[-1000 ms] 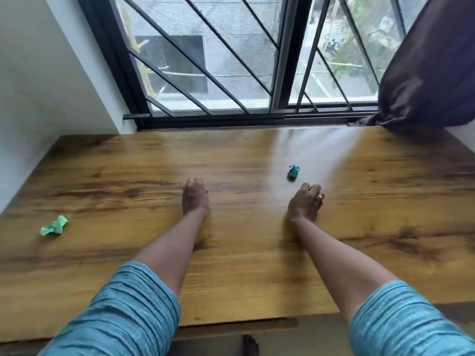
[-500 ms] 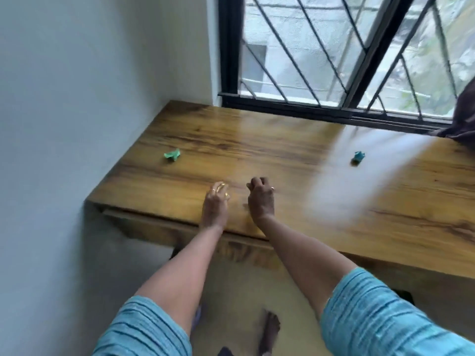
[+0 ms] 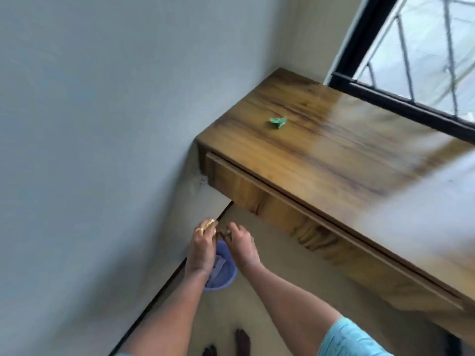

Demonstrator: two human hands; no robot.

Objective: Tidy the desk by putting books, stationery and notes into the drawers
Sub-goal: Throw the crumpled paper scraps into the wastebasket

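2-handed, hovering over the blue bin on the floor by the wall, holding left hand and right hand close together, fingers curling; not telling, through the blur, whether pinching anything. Seeing the green crumpled note lying on the desk near its wall end, above the drawer.

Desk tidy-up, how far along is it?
Done: no books or stationery show on the visible desk; the drawer looks shut. In hand: left hand and right hand meet over the blue bin; what they hold is blurred. Left: the green scrap on the desk.
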